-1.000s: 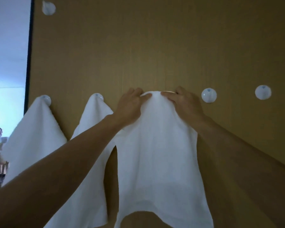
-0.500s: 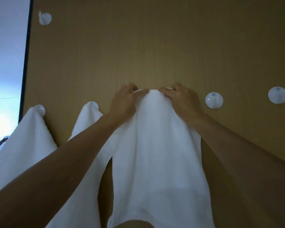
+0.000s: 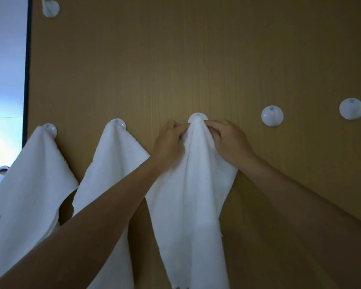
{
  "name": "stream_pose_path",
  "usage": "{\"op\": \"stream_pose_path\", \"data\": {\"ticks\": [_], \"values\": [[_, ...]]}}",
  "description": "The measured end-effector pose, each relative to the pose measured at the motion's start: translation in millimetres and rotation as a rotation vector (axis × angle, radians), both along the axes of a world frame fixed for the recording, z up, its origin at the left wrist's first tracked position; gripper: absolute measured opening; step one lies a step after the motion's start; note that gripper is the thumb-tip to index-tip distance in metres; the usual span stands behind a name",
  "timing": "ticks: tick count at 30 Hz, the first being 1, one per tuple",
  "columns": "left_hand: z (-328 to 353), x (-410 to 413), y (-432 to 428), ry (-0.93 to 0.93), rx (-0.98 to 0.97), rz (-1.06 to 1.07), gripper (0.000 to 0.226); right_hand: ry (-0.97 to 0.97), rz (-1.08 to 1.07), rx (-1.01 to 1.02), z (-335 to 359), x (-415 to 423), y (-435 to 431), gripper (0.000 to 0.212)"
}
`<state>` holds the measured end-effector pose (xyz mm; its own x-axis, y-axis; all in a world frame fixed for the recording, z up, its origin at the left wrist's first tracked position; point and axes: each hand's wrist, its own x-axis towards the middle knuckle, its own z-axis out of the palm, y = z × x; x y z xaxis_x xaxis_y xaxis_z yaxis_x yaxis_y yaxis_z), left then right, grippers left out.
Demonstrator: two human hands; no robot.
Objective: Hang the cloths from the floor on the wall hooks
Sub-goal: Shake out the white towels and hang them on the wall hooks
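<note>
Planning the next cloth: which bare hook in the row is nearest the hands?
The fourth hook from the left, just right of the right hand. The only other bare hook in the row, the far-right hook, is farther away.

**Head view, the sole camera.** A wide-angle lens worn on the person's head looks forward at a wooden wall panel [image 3: 196, 59], nearly square-on. It stands close, near enough that both outstretched arms, entering from the bottom edge, reach the wall. The left hand [image 3: 168, 142] and right hand [image 3: 230, 142] meet at frame centre, just beneath the middle hook [image 3: 198, 117]. The hook row [image 3: 272, 116] crosses the frame at mid-height, rising slightly to the right. The panel's dark left edge [image 3: 26, 80] lies near the left border, with a bright room beyond. The middle cloth [image 3: 192, 195] runs off the bottom edge.
</note>
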<state>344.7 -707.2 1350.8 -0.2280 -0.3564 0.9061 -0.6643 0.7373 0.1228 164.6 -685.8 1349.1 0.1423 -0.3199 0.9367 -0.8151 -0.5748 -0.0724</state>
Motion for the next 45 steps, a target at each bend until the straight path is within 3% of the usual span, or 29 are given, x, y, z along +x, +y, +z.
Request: {"op": "stream_pose_path", "data": {"ticks": [3, 8, 12, 16, 19, 23, 26, 29, 31, 36, 45], "values": [[-1.5, -2.6, 13.4, 0.013, 0.066, -0.016, 0.031, -0.083, 0.002, 0.099, 0.5, 4.0, 9.7, 0.03], [-4.8, -6.1, 23.1, -0.072, -0.078, 0.197, 0.04, -0.134, -0.11, 0.156, 1.5, 7.0, 26.0, 0.025], [-8.2, -7.4, 25.5, -0.082, -0.146, 0.33, 0.037, -0.008, -0.209, 0.095, 2.8, 5.5, 27.8, 0.031], [-11.6, -10.0, 31.6, -0.111, -0.041, 0.276, 0.032, 0.09, -0.297, 0.137, -1.2, 6.6, 36.2, 0.021], [-16.9, -7.4, 30.9, -0.093, 0.115, 0.179, 0.027, 0.009, -0.08, 0.267, -7.7, 6.6, 36.9, 0.008], [-19.8, -2.0, 31.7, 0.017, 0.344, -0.013, 0.021, -0.162, 0.05, 0.341, -19.6, 8.7, 37.3, 0.028], [-24.3, -1.7, 35.2, 0.011, 0.211, 0.035, 0.015, -0.203, 0.067, 0.241, -25.7, 15.1, 41.9, 0.039], [-35.8, -3.2, 34.2, 0.035, 0.12, -0.132, 0.051, -0.208, 0.145, 0.199, -34.7, 20.6, 39.1, 0.052], [-48.7, -8.3, 32.7, 0.053, 0.137, -0.22, 0.06, -0.187, 0.164, 0.204, -46.4, 22.3, 33.3, 0.06], [-82.5, -20.1, 40.9, 0.14, 0.146, -0.209, 0.069, -0.207, 0.132, 0.238, -74.8, 23.4, 24.5, 0.062], [-124.2, -17.9, 53.0, 0.081, 0.132, -0.201, 0.062, -0.138, -0.067, 0.177, -93.7, 16.4, 43.8, 0.061]]}}
